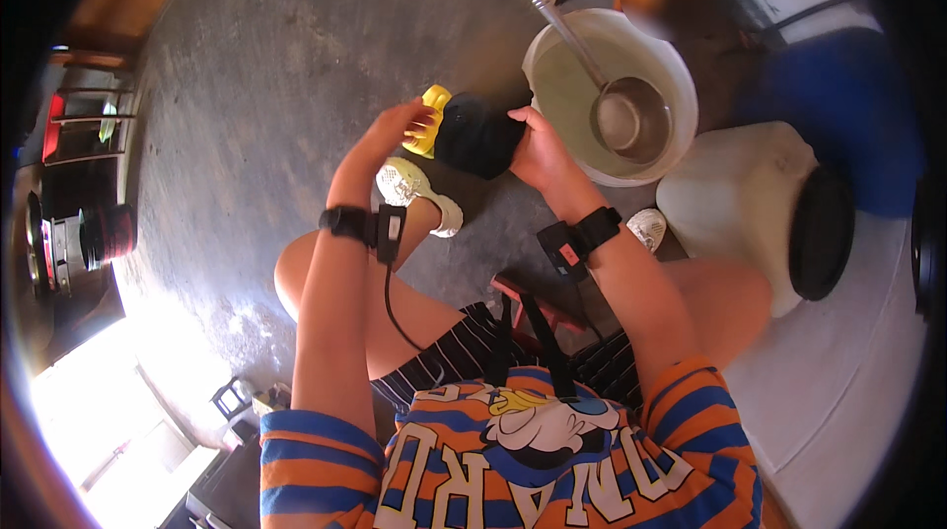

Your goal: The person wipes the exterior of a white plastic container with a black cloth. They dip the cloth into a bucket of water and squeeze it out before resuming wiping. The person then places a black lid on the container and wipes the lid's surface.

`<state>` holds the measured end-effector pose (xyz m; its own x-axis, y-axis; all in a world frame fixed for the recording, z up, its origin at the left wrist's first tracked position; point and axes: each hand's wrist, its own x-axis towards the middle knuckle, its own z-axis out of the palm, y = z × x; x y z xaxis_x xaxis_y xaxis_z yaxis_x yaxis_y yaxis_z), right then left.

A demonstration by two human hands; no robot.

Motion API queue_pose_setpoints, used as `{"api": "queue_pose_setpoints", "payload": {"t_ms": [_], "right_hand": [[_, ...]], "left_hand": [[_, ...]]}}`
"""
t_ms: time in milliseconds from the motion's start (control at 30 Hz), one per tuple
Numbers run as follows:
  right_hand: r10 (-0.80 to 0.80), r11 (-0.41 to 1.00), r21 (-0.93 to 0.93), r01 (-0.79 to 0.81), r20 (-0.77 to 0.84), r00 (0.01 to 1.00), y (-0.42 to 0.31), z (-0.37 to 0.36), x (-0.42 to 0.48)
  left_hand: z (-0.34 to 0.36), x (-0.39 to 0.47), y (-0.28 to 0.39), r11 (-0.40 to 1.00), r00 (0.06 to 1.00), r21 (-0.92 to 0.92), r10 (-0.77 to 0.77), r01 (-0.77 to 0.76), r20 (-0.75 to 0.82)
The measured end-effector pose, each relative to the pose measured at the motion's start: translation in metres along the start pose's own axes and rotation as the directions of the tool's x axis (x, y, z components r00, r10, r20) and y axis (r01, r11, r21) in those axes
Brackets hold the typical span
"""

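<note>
My left hand (pixel 403 126) grips a yellow plastic piece (pixel 427 124), possibly a scrubbing brush, and presses it against the left side of a black cap-like item (pixel 473 131). On the other side, my right hand (pixel 538 148) holds that dark item, its thumb over the edge and the other fingers hidden. The item hangs above the floor between my knees. Just right of it stands a white tub (pixel 684 78) with pale liquid inside. A long-handled metal dipper (pixel 632 118) rests in the tub, its handle leaning over the rim.
A whitish plastic container (pixel 729 181) with a black lid (pixel 821 233) stands to the right, near a blue object (pixel 836 115). My feet wear white clogs (pixel 403 181) on the dark concrete floor (pixel 259 85). A red low stool (pixel 529 307) is beneath me. Cables run from both wrist straps.
</note>
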<state>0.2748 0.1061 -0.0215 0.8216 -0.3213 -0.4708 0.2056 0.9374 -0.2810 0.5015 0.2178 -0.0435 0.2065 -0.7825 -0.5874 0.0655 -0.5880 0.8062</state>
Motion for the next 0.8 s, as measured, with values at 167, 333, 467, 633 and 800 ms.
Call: {"api": "queue_pose_setpoints", "payload": {"t_ms": [167, 333, 467, 633, 800], "right_hand": [[-0.159, 0.980, -0.121, 0.161, 0.025, 0.987, -0.029, 0.025, -0.054], [-0.429, 0.837, -0.407, 0.367, -0.070, 0.900, -0.035, 0.042, -0.119], [-0.566, 0.741, -0.499, 0.449, -0.106, 0.817, -0.037, 0.041, -0.167], [-0.850, 0.211, -0.744, 0.634, 0.181, 0.495, -0.027, 0.037, -0.208], [-0.848, -0.426, -0.787, 0.446, 0.519, 0.105, -0.002, 0.053, -0.250]], "left_hand": [[0.088, -0.076, 0.052, 0.849, 0.953, -0.462, 0.302, -0.258, 0.022], [0.130, -0.104, 0.065, 0.689, 0.890, -0.616, 0.453, -0.383, -0.048], [0.159, -0.130, 0.076, 0.621, 0.883, -0.680, 0.461, -0.390, -0.086], [0.194, -0.172, 0.097, 0.584, 0.854, -0.662, 0.491, -0.469, -0.172], [0.227, -0.213, 0.114, 0.589, 0.811, -0.608, 0.559, -0.533, -0.170]]}}
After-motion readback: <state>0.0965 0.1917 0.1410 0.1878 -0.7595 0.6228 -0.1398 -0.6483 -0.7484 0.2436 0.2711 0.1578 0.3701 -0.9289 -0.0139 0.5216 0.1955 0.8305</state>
